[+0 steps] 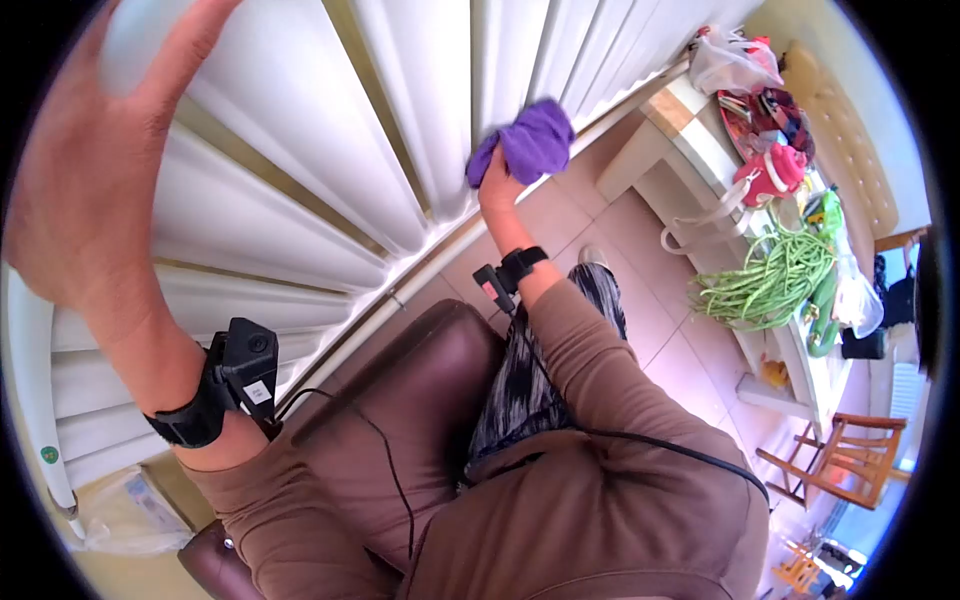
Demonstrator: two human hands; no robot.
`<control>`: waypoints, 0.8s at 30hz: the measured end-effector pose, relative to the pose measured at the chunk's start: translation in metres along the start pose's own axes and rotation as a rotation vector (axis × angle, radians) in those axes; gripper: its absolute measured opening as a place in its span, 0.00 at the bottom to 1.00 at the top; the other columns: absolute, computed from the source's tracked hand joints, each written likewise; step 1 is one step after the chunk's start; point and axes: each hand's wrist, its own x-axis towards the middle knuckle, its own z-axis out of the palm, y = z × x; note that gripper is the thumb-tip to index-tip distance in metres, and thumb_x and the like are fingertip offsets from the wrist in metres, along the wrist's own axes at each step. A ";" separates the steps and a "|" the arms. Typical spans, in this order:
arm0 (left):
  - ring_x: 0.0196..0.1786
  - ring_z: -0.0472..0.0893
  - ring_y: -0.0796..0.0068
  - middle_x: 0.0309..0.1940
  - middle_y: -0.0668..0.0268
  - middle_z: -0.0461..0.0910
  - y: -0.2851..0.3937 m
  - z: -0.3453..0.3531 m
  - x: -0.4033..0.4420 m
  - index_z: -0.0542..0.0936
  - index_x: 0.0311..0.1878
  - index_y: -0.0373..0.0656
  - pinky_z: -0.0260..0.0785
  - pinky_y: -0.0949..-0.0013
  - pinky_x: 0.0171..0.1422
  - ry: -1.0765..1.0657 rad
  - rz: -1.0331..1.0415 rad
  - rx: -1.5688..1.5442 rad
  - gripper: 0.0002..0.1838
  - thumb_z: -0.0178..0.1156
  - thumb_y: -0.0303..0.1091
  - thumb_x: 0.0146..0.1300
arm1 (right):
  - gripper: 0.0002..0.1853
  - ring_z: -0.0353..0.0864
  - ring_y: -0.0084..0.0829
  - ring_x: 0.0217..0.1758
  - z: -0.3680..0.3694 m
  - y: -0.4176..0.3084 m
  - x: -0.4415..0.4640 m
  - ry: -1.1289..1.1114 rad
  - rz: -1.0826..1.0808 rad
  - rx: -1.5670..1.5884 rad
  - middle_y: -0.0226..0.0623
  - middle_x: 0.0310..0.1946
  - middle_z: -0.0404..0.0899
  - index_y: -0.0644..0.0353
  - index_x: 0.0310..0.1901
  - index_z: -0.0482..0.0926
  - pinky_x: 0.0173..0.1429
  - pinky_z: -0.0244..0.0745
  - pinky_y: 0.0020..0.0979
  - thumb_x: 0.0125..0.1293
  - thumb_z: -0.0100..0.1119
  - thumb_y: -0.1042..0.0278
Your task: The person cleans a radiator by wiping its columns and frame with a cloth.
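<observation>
A purple cloth (540,138) is bunched in my right hand (499,187), whose fingers are closed round it. It presses against the lower part of the white ribbed radiator (420,90). Close to the camera at the upper left, my left hand (85,210) is raised in front of the radiator's other end. Its thumb stretches away from the palm, and its fingertips run out of view; I see nothing held in it. I cannot tell whether it touches the radiator. Black strapped devices sit on both wrists, the left device (248,365) with a cable.
A brown leather seat (390,400) stands beside my legs, against the radiator. On the right, a white table (690,150) bears green beans (770,275), a pink pot-like item (775,175) and plastic bags (735,62). A wooden chair (850,460) stands beyond, on the tiled floor (650,270).
</observation>
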 end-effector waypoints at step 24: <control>0.29 0.81 0.66 0.27 0.69 0.81 0.019 -0.019 -0.002 0.82 0.39 0.48 0.73 0.66 0.32 0.274 0.095 0.130 0.27 0.61 0.65 0.55 | 0.34 0.73 0.42 0.57 -0.005 -0.138 0.187 0.047 0.853 0.667 0.45 0.55 0.73 0.65 0.56 0.71 0.62 0.68 0.38 0.64 0.52 0.39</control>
